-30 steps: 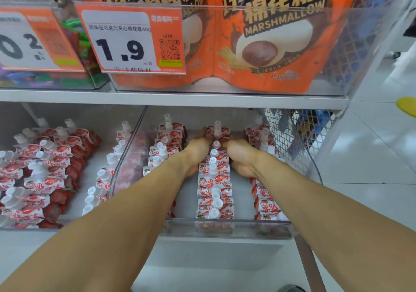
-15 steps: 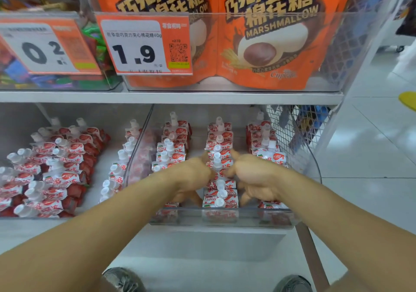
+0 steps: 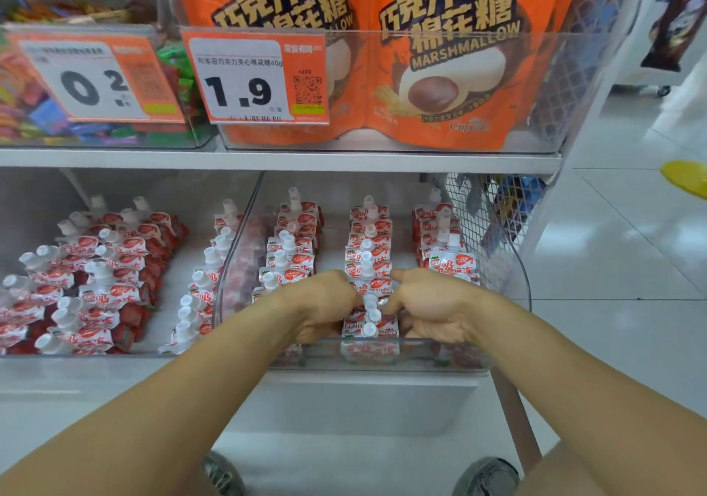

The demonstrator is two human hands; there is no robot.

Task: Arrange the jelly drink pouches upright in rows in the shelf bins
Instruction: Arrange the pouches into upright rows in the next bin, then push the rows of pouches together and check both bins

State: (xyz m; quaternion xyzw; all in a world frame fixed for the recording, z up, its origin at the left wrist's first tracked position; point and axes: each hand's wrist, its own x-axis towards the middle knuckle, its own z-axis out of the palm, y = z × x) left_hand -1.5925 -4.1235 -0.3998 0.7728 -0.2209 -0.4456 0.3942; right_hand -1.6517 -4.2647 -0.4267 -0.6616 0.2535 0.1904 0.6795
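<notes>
In the head view, the middle row of jelly drink pouches [image 3: 369,266] is flanked near the front of the clear right bin [image 3: 516,266]. The front pouches are gripped from the left by the curled left hand [image 3: 325,304] and from the right by the curled right hand [image 3: 432,306]. More pouches lie jumbled in the left bin [image 3: 114,354].
</notes>
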